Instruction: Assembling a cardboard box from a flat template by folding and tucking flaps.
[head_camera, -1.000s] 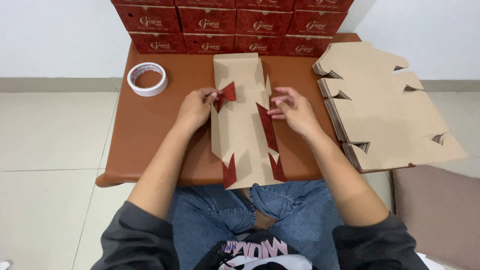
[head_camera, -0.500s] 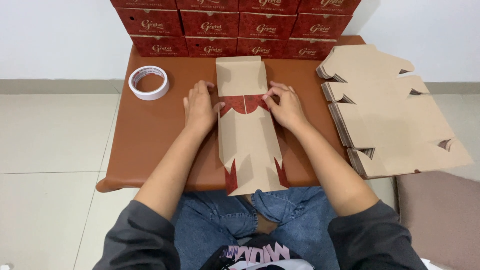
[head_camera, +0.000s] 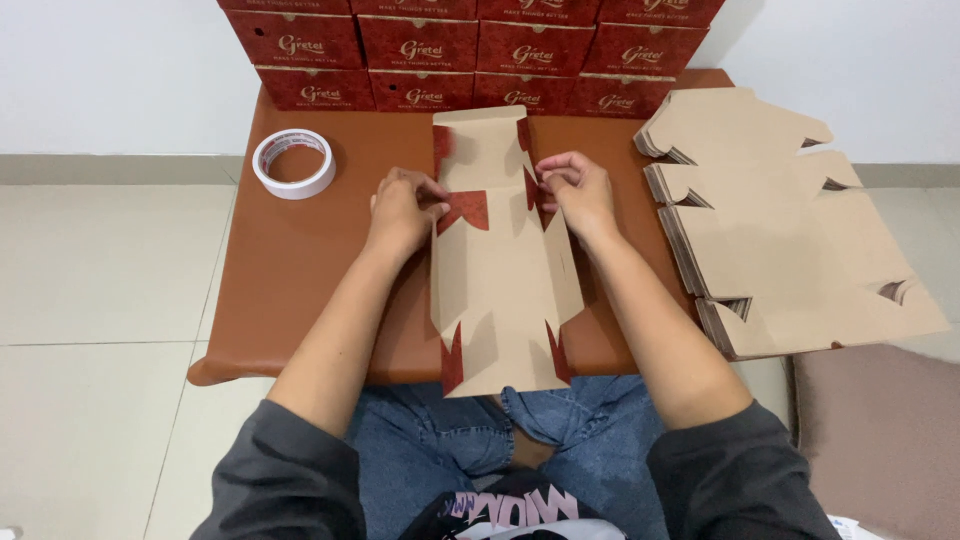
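Flaps reopened since half a second ago: left hand (head_camera: 403, 208) pinches a red inner flap and right hand (head_camera: 573, 190) pinches the side wall of the flat brown cardboard box blank (head_camera: 500, 290), mid brown table (head_camera: 300, 280), creasing its folds.

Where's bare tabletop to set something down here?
Bare: brown table left of the left hand, below the tape roll. Narrow strip between the cardboard blank and the flat stack, crossed by the right hand. Crowded: back edge, red boxes.
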